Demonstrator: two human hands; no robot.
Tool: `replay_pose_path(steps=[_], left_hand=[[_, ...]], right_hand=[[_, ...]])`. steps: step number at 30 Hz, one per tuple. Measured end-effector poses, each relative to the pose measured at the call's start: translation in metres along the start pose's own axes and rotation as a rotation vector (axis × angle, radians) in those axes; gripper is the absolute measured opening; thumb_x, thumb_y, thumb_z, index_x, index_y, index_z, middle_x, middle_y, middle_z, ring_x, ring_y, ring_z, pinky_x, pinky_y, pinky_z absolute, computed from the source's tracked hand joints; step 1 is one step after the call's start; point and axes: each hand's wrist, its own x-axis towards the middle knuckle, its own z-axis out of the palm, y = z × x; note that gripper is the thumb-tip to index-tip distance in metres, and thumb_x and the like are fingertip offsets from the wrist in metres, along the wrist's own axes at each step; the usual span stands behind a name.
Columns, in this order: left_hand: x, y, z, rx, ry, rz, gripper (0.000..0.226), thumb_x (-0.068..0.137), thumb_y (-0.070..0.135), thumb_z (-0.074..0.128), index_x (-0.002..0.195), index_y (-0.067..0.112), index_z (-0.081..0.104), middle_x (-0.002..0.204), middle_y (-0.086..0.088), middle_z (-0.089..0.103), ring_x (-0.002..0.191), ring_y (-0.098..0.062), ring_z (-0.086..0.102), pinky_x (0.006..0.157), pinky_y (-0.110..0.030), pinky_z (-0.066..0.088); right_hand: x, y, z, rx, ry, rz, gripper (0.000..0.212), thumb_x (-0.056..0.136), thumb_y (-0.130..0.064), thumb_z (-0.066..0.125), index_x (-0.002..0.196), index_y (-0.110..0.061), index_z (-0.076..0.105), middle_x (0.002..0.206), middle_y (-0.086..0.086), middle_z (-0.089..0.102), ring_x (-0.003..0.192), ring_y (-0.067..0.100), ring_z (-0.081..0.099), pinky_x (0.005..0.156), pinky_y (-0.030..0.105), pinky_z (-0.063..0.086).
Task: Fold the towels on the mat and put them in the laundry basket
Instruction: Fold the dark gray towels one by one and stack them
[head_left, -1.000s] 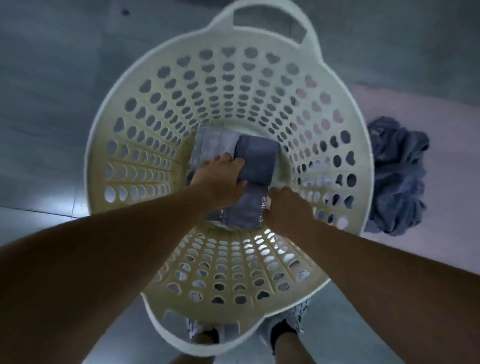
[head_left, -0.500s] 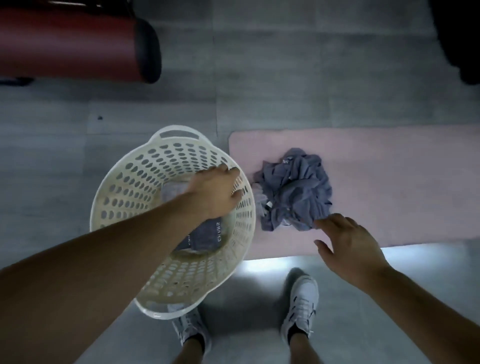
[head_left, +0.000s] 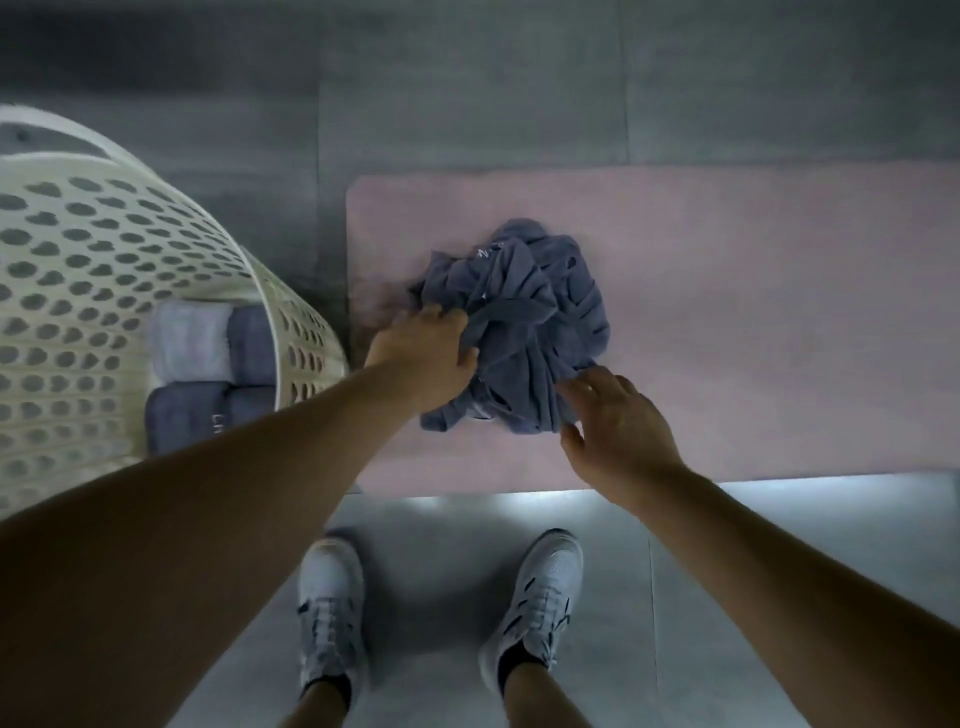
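A crumpled heap of blue-grey towels (head_left: 524, 327) lies on the pink mat (head_left: 753, 312). My left hand (head_left: 423, 358) is at the heap's left side, its fingers curled into the cloth. My right hand (head_left: 613, 421) hovers at the heap's lower right edge with fingers spread, the fingertips touching the cloth. The cream perforated laundry basket (head_left: 104, 260) stands at the left on the floor. Inside it lie folded towels: a pale grey one (head_left: 189, 343) and dark blue ones (head_left: 187, 415).
Grey tiled floor surrounds the mat. My two feet in white sneakers, the left sneaker (head_left: 330, 608) and the right sneaker (head_left: 540, 592), stand just in front of the mat's near edge. The basket rim is close to the mat's left end.
Both hands left the basket, where they had set down a folded towel. They moved right to the crumpled heap on the mat; the left hand now grips the cloth.
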Motion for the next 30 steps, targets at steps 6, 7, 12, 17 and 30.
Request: replay_pose_path(steps=[6, 7, 12, 17, 30], left_hand=[[0.070, 0.013, 0.084, -0.062, 0.063, -0.008, 0.056, 0.102, 0.048, 0.042, 0.150, 0.020, 0.034, 0.147, -0.013, 0.040, 0.128, -0.038, 0.045, 0.099, -0.045, 0.042], [0.082, 0.012, 0.094, -0.125, 0.068, -0.012, 0.059, 0.102, 0.049, 0.040, 0.153, 0.020, 0.030, 0.150, -0.013, 0.037, 0.132, -0.038, 0.042, 0.104, -0.048, 0.041], [0.118, -0.012, 0.139, -0.296, 0.018, 0.002, 0.066, 0.100, 0.059, 0.036, 0.154, 0.024, 0.024, 0.150, -0.013, 0.038, 0.138, -0.036, 0.036, 0.109, -0.054, 0.039], [0.124, -0.022, 0.155, -0.570, 0.069, -0.023, 0.057, 0.093, 0.069, 0.039, 0.122, 0.022, 0.055, 0.130, -0.008, 0.051, 0.124, -0.030, 0.048, 0.106, -0.044, 0.041], [0.085, 0.012, 0.139, -1.319, -0.065, -0.077, 0.059, 0.080, 0.030, 0.084, 0.131, 0.026, 0.056, 0.122, 0.009, 0.068, 0.114, -0.006, 0.063, 0.096, -0.030, 0.052]], right_hand=[[0.068, 0.045, 0.075, 0.089, 0.033, 0.012, 0.049, 0.092, -0.032, 0.061, 0.138, -0.020, 0.050, 0.144, 0.010, 0.043, 0.121, 0.036, 0.051, 0.082, 0.044, 0.054], [0.080, 0.050, 0.087, 0.118, 0.051, 0.008, 0.056, 0.091, -0.034, 0.063, 0.143, -0.021, 0.046, 0.148, 0.010, 0.039, 0.126, 0.038, 0.048, 0.085, 0.045, 0.053], [0.154, 0.075, 0.119, 0.320, 0.082, 0.007, 0.073, 0.091, -0.048, 0.061, 0.155, -0.029, 0.030, 0.165, 0.003, 0.014, 0.150, 0.031, 0.019, 0.116, 0.044, 0.029], [0.231, 0.071, 0.108, 0.418, -0.062, 0.058, 0.078, 0.092, -0.060, 0.055, 0.157, -0.031, 0.023, 0.165, -0.001, 0.016, 0.151, 0.027, 0.017, 0.121, 0.045, 0.024], [0.148, 0.052, 0.076, 0.712, -0.085, 0.167, 0.015, 0.095, -0.031, 0.065, 0.094, -0.017, 0.063, 0.086, -0.010, 0.062, 0.075, -0.013, 0.056, 0.066, 0.006, 0.042]])
